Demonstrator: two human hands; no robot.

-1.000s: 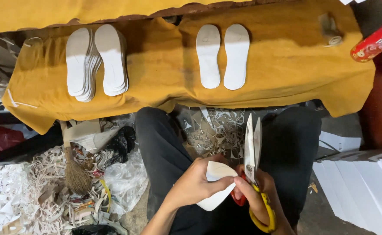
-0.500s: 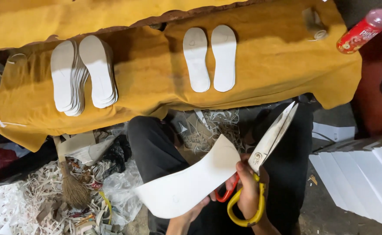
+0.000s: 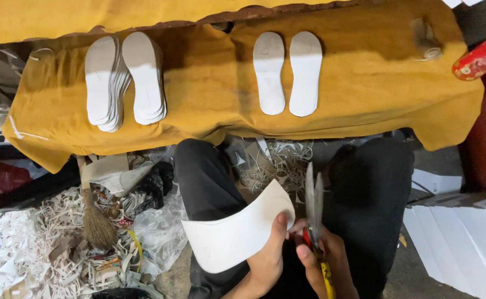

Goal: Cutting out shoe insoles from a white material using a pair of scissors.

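The left hand [image 3: 268,260] is pinching the white sheet [image 3: 237,235] taut while the right hand [image 3: 326,263] is gripping scissors [image 3: 313,202], blades seemingly nearly closed, so cutting should be following the sheet's curved edge in short bites.

Single head view, looking steeply down, close over lap, bench [image 3: 209,105] beyond.

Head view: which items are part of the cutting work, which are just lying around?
In use:
left hand holding white sheet
right hand holding scissors
insole stacks and insole pair on yellow cloth
paper scraps on the floor

Lying about:
brush
red bottle
plastic bag
tape roll
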